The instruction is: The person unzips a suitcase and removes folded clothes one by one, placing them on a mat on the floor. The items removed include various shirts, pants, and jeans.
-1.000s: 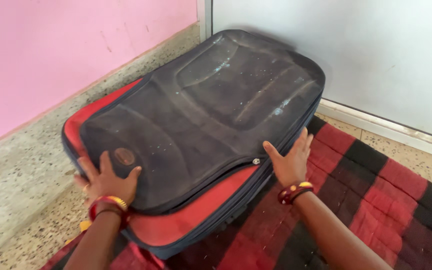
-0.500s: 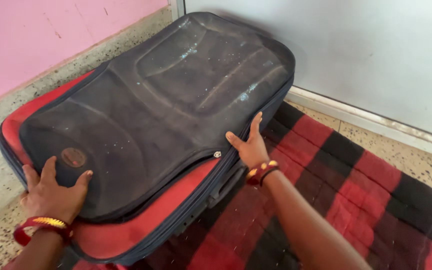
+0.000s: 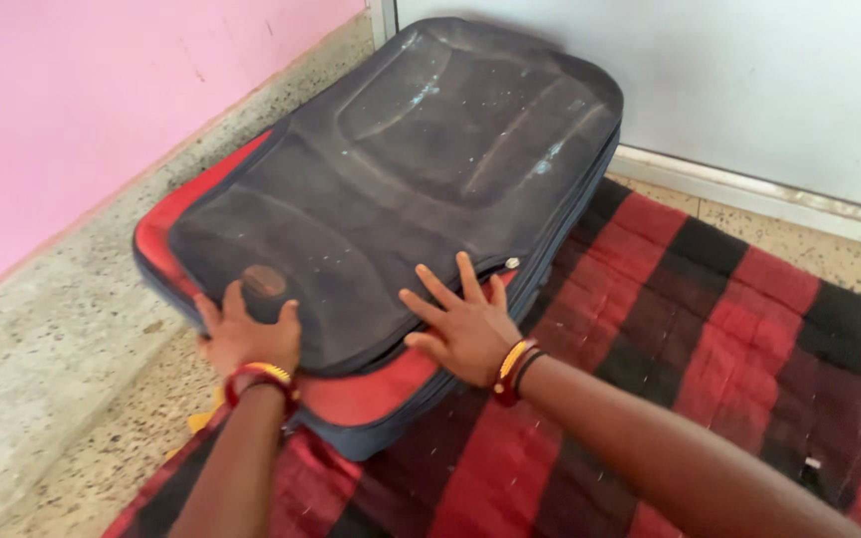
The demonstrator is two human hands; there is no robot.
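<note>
Suitcase (image 3: 391, 199): dusty dark-blue and red soft case, lying flat, its near end on the checked blanket and its far end up against the pale panel.
Left hand (image 3: 248, 337): fingers spread, palm pressed against the near corner of the case just below the round badge (image 3: 264, 281); gripping nothing.
Right hand (image 3: 462, 324): laid flat with fingers splayed wide on the dark lid near the zip pull (image 3: 511, 264), holding nothing.
Wrists: red and gold bangles (image 3: 261, 377) on both.
Blanket (image 3: 710, 329): red and black checks, spread over the speckled floor (image 3: 42, 369).
Surroundings: pink wall (image 3: 72, 100) to the left, pale panel (image 3: 749, 80) behind.
</note>
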